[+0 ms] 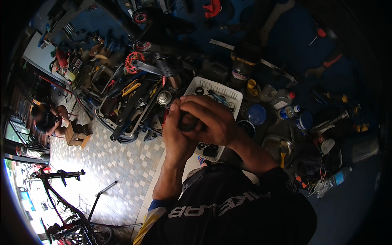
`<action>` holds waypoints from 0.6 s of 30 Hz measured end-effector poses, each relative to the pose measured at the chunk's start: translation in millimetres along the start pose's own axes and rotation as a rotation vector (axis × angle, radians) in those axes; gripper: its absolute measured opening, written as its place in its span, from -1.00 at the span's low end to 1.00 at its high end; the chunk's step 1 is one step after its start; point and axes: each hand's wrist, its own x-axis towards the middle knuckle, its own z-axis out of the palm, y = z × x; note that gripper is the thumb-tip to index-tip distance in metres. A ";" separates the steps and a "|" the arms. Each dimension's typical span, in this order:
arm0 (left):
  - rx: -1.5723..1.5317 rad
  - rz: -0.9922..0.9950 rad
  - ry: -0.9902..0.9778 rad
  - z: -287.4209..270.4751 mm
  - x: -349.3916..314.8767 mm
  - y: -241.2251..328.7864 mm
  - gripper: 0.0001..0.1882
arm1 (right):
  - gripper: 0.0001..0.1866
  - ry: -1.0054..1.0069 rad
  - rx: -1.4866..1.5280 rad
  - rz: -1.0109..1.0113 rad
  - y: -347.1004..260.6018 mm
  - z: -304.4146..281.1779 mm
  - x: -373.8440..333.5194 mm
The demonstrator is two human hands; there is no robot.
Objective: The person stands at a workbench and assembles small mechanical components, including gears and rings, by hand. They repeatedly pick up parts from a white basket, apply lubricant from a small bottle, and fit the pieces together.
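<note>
My left hand and my right hand are pressed together in front of my chest. Their fingers curl over each other around a dark hollow, and what they hold, if anything, is hidden. Partly behind them is a white perforated plastic basket with small dark parts in it. Just beyond my left fingertips stands a spray can, seen from above. Farther off, a red chainring with a grey crank arm sits on a dark bicycle frame.
Left of the basket, a tray holds jumbled tools. On the right are a blue lid, bottles and a metal pan with a yellow-handled brush. Another person sits far left near a wooden stool; a bicycle frame stands lower left.
</note>
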 end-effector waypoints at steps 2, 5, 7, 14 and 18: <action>0.041 0.017 0.088 7.0 -1.0 0.6 -0.64 | -0.37 -0.002 -0.001 -0.009 -2.1 -1.8 0.9; 0.107 0.023 0.267 28.4 -2.0 1.2 -0.64 | -0.38 -0.004 -0.019 -0.018 -6.3 -6.2 2.4; 0.131 0.021 0.327 34.0 0.0 2.8 -0.64 | -0.38 0.004 -0.038 -0.035 -6.7 -8.6 5.4; 0.144 -0.013 0.207 27.1 -0.7 4.2 -0.64 | -0.39 0.040 -0.099 -0.069 -9.0 -12.1 7.2; 0.168 -0.055 0.231 34.5 -3.6 7.2 -0.62 | -0.39 0.066 -0.125 -0.097 -11.2 -12.7 5.4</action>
